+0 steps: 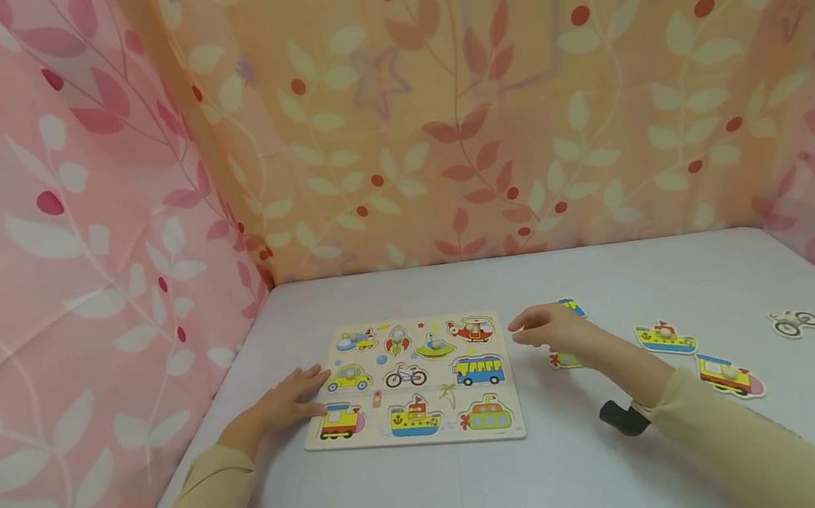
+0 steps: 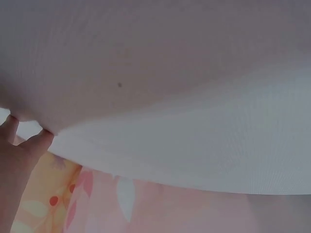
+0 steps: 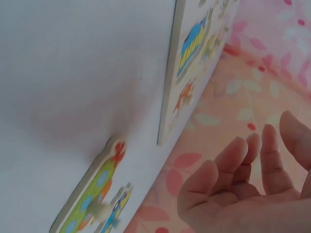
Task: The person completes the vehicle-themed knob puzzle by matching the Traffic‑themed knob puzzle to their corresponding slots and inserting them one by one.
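Note:
A wooden peg-puzzle board with vehicle pictures lies flat on the table. My left hand rests at its left edge, fingertips by the car and train pictures. Knobbed plane, rocket, flying saucer, helicopter and car pieces sit in the board. Just past the board's right edge hovers my right hand, fingers loosely bent and holding nothing, as the right wrist view also shows. Partly hidden behind that hand are the bus piece and the green submarine piece.
Farther right on the white table lie a ship piece, a train piece and a bicycle piece. A black object shows at the right wrist. Floral curtains enclose the back and sides.

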`<move>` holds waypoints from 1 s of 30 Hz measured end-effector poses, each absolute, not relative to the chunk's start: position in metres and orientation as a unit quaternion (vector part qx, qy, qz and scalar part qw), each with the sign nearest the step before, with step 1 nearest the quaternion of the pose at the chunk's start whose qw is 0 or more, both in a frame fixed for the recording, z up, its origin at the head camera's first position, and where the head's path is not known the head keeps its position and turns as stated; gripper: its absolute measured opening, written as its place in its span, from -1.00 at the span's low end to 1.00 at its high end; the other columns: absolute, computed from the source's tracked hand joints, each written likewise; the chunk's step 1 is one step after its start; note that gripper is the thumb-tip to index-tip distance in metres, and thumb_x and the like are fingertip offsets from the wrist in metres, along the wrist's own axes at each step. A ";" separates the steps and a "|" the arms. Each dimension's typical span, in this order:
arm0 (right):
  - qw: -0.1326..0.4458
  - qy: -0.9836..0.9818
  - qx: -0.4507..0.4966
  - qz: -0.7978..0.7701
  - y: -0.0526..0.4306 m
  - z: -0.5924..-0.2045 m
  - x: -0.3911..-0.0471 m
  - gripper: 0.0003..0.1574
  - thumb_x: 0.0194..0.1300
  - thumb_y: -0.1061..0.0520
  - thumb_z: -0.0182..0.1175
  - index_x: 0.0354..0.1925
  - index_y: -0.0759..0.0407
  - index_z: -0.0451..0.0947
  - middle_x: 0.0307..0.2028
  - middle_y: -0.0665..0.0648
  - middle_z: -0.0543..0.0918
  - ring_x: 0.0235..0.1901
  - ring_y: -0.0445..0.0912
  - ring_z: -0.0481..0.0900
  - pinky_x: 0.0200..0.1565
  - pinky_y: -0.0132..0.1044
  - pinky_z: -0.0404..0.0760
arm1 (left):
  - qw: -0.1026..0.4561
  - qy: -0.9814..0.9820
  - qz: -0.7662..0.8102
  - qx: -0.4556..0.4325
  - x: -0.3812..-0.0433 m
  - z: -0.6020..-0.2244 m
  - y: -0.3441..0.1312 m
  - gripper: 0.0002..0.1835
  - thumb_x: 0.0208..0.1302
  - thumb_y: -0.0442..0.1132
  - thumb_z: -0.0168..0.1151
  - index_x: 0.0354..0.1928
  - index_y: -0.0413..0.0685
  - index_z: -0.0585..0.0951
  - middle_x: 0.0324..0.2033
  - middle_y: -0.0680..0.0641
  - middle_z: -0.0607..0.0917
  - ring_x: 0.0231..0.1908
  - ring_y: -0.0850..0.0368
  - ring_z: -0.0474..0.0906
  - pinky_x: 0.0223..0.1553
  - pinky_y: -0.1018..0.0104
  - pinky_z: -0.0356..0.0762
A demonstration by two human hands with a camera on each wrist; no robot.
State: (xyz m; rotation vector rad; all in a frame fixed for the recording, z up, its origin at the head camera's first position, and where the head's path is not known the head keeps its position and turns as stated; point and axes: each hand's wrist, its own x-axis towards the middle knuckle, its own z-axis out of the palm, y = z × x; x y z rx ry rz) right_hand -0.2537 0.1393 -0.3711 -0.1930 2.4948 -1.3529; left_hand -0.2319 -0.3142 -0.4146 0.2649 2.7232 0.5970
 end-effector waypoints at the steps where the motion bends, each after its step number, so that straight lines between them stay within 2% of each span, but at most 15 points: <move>1: 0.149 0.866 -0.071 -0.472 0.144 -0.371 -0.253 -0.58 0.34 0.08 0.22 0.09 0.26 0.55 -0.06 0.23 0.56 -0.09 0.11 0.46 -0.05 0.03 0.55 | 0.169 0.959 0.209 0.092 -0.232 -0.414 -0.313 -0.19 0.24 0.05 0.28 0.47 -0.02 0.24 0.47 -0.22 0.12 0.44 -0.36 -0.21 0.27 -0.47 -0.20; 4: 0.153 0.859 -0.079 -0.481 0.160 -0.369 -0.250 -0.54 0.37 0.07 0.19 0.13 0.31 0.51 0.09 0.31 0.52 -0.02 0.18 0.48 -0.02 0.06 0.54 | 0.169 0.960 0.205 0.090 -0.233 -0.414 -0.312 -0.21 0.24 0.03 0.29 0.46 -0.01 0.25 0.47 -0.21 0.13 0.44 -0.36 -0.20 0.26 -0.48 -0.20; 7: 0.152 0.853 -0.089 -0.491 0.174 -0.367 -0.248 -0.49 0.39 0.04 0.17 0.16 0.36 0.47 0.15 0.34 0.50 0.03 0.23 0.47 -0.02 0.06 0.54 | 0.172 0.961 0.199 0.086 -0.235 -0.413 -0.311 -0.21 0.24 0.02 0.30 0.46 0.01 0.26 0.47 -0.20 0.13 0.44 -0.35 -0.21 0.25 -0.49 -0.23; 17: 0.140 0.859 -0.092 -0.484 0.214 -0.359 -0.248 -0.38 0.40 -0.05 0.15 0.22 0.37 0.41 0.10 0.37 0.53 -0.04 0.15 0.47 -0.04 0.01 0.53 | 0.174 0.962 0.193 0.085 -0.235 -0.411 -0.313 -0.19 0.20 0.01 0.34 0.45 0.01 0.26 0.47 -0.21 0.11 0.44 -0.37 -0.23 0.24 -0.50 -0.24; 25: 0.132 0.878 -0.074 -0.455 0.249 -0.357 -0.250 -0.33 0.43 -0.07 0.10 0.26 0.38 0.35 0.15 0.45 0.47 -0.01 0.20 0.48 -0.03 0.04 0.56 | 0.182 0.959 0.194 0.095 -0.239 -0.410 -0.314 -0.15 0.19 0.05 0.33 0.47 -0.01 0.23 0.48 -0.23 0.07 0.44 -0.38 -0.25 0.24 -0.51 -0.28; 30: 0.128 0.890 -0.068 -0.432 0.270 -0.356 -0.253 -0.27 0.44 -0.16 0.07 0.29 0.37 0.32 0.16 0.46 0.45 -0.02 0.19 0.47 -0.11 -0.05 0.58 | 0.188 0.958 0.194 0.099 -0.244 -0.410 -0.316 -0.14 0.18 0.05 0.34 0.47 0.01 0.22 0.48 -0.21 0.06 0.44 -0.37 -0.28 0.24 -0.50 -0.31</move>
